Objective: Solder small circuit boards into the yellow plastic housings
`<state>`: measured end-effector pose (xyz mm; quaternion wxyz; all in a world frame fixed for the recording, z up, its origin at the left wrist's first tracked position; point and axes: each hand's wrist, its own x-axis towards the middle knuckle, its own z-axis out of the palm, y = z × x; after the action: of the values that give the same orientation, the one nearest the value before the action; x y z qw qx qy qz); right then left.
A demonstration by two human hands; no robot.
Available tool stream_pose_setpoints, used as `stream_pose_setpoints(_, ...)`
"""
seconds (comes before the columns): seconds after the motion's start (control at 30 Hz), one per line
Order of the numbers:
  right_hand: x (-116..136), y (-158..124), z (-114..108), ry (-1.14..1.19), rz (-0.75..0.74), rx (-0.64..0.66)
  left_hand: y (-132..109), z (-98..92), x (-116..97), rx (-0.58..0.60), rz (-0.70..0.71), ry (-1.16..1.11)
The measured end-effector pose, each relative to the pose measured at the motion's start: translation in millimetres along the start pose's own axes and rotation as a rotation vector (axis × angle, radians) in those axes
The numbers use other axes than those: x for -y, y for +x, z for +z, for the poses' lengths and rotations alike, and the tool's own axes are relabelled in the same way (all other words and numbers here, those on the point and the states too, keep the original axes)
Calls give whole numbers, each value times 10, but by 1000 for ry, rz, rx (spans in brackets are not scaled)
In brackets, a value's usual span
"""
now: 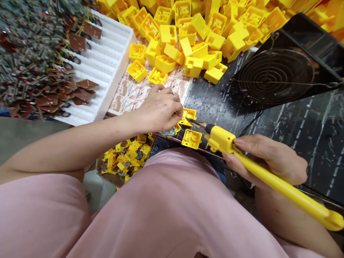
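Observation:
My right hand (271,157) grips a yellow soldering iron (221,139) with a long yellow handle. Its dark tip points left, to small yellow plastic pieces by my left fingertips. My left hand (161,109), a ring on one finger, is closed at the table's front edge. What it pinches is hidden under the fingers. Just beyond the fingertips lies a yellow housing (190,114) with a round grille. Another open yellow housing (191,139) sits nearer my body at the edge, apart from both hands. Part of a circuit board (170,133) shows beneath my left hand.
Many yellow housings (168,36) are heaped across the back. A black fan (276,77) with a wire guard stands at the right. On the left, a white ribbed foam tray (107,53) bears piled brown circuit boards (48,98) with wires. Yellow parts (131,154) fill a container below the table.

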<state>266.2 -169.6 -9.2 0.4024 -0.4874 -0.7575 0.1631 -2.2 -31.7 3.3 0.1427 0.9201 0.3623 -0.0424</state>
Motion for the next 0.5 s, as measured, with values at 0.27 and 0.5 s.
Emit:
stream_pose_setpoints(0.27, 4, 99, 66, 10, -121, 79, 119, -141, -114, 184, -45, 98)
stream_pose_setpoints(0.5, 86, 277, 30, 19, -281, 109, 191, -159, -122, 190, 12, 135)
